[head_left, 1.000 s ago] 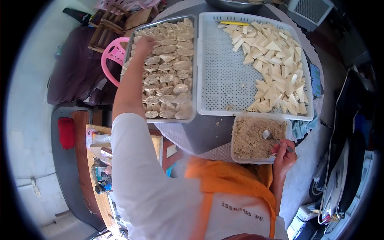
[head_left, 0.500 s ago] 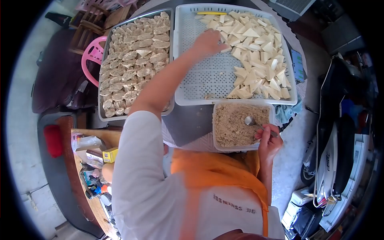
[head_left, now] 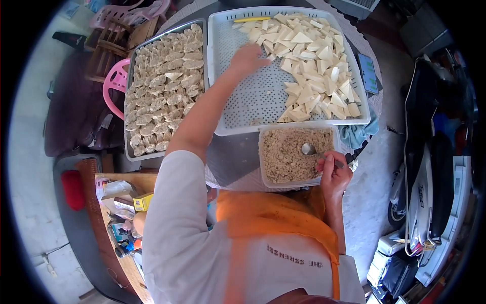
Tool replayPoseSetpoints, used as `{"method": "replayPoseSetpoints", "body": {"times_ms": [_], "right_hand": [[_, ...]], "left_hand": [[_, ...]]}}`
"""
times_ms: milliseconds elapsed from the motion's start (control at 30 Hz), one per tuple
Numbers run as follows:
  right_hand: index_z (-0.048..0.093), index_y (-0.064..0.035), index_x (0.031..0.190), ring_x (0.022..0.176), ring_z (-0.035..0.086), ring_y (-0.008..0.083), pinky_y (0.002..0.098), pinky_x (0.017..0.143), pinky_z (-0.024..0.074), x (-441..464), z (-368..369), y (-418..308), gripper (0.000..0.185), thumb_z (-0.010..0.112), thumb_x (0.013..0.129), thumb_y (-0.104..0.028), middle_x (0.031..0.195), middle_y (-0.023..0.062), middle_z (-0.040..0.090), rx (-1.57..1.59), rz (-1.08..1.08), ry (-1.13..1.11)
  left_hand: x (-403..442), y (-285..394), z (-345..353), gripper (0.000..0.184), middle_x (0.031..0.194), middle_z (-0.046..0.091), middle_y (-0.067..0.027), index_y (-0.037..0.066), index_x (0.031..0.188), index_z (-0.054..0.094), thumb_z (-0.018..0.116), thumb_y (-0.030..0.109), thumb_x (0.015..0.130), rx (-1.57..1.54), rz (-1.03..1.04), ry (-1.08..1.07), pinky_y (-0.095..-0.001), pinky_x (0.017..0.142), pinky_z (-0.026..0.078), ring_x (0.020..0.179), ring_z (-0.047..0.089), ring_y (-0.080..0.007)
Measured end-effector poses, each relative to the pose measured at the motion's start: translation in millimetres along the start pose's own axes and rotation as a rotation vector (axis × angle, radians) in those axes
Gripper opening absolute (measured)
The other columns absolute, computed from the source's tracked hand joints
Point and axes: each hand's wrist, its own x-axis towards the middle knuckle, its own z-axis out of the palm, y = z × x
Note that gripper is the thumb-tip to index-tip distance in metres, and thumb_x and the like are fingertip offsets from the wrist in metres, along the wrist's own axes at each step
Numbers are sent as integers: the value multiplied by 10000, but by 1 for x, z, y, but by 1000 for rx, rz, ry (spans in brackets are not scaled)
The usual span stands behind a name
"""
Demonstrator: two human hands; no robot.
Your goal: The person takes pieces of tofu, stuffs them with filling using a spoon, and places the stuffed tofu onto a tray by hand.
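Note:
My left hand (head_left: 247, 59) is over the white perforated tray (head_left: 238, 109), its thumb and fingers apart at the edge of a heap of pale tofu-like triangles (head_left: 314, 66). One small piece lies at the fingertips; whether they touch it I cannot tell. My right hand (head_left: 336, 175) grips the handle of a metal spoon (head_left: 308, 148). The spoon's bowl rests on a crumbly brown filling (head_left: 286, 157) in a square plastic tub (head_left: 262, 169), just below the tray.
A metal tray (head_left: 205, 45) at the left holds rows of filled pieces (head_left: 162, 91). A yellow-handled tool (head_left: 251, 19) lies at the white tray's far edge. A blue cloth (head_left: 360, 134) is beside the tub, and a pink chair (head_left: 115, 83) stands left of the metal tray.
The view has shifted, so trays and tub appear a little further left. My left hand stays by the heap's edge, and my right hand keeps the spoon in the filling.

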Motion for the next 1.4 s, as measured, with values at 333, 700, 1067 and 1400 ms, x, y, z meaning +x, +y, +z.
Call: {"method": "replayPoseSetpoints", "body": {"times_ms": [333, 700, 1067, 1400], "right_hand": [[579, 62, 904, 579, 613, 106, 209, 519, 496, -1, -1, 0, 129, 513, 902, -49, 678, 85, 619, 12, 30, 0], [569, 35, 904, 550, 589, 114, 218, 535, 476, 4, -8, -18, 154, 460, 928, -70, 684, 88, 622, 246, 19, 70], [559, 18, 868, 570, 601, 253, 296, 515, 491, -3, -10, -64, 95, 556, 778, 49, 722, 113, 612, -133, -610, -26], [573, 3, 912, 620, 613, 289, 335, 535, 506, -9, -1, -54, 196, 610, 723, 42, 784, 130, 620, -256, -617, -99]], "left_hand": [[-6, 19, 11, 278, 965, 603, -123, 43, 1040, 544, 600, 209, 824, -319, -131, 132, -346, 745, 481, 844, 592, -236], [-162, 103, -45, 366, 1065, 549, -104, -28, 1282, 412, 417, 67, 929, -1433, -257, -137, -354, 885, 487, 974, 588, -229], [-197, 158, -11, 403, 1105, 540, -84, 57, 1294, 426, 354, 11, 900, -1443, -228, -293, -300, 872, 465, 1036, 568, -200], [-202, 162, -3, 358, 998, 614, -50, 44, 1180, 521, 344, -37, 880, -1136, 30, -198, -211, 745, 439, 931, 573, -112]]}}
